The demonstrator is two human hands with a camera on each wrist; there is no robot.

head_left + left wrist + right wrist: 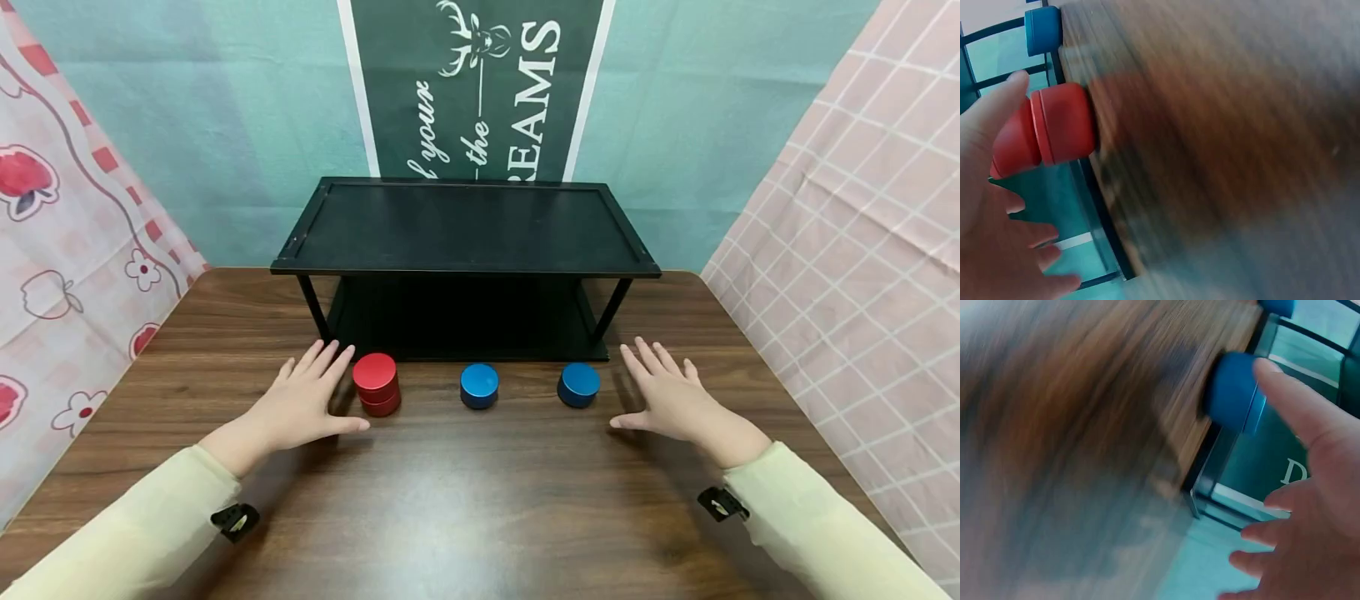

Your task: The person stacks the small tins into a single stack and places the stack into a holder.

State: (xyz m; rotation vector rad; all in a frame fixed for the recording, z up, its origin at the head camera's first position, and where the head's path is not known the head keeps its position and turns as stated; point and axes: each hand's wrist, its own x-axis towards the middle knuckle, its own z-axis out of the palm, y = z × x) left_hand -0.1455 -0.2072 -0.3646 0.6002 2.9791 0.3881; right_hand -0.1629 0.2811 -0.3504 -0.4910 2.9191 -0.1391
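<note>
My left hand [303, 404] is spread with straight fingers just left of a red round tin [377, 383], which looks like two stacked sections. The red tin [1063, 125] also shows beyond the thumb in the left wrist view. To its right stand a shorter blue tin [479, 386] in the middle and another blue tin [578, 385] farther right. Spread in the same way, my right hand [671, 404] is to the right of that last tin, holding nothing. In the right wrist view, the thumb overlaps the edge of the near blue tin [1232, 390].
Behind the tins stands a black two-tier rack [465, 229] with slanted legs and a low bottom shelf [465, 321]. All of it rests on a brown wood-grain table [465, 517]. Cloths hang around it: teal behind, fruit-patterned [67, 292] left, pink checked [862, 233] right.
</note>
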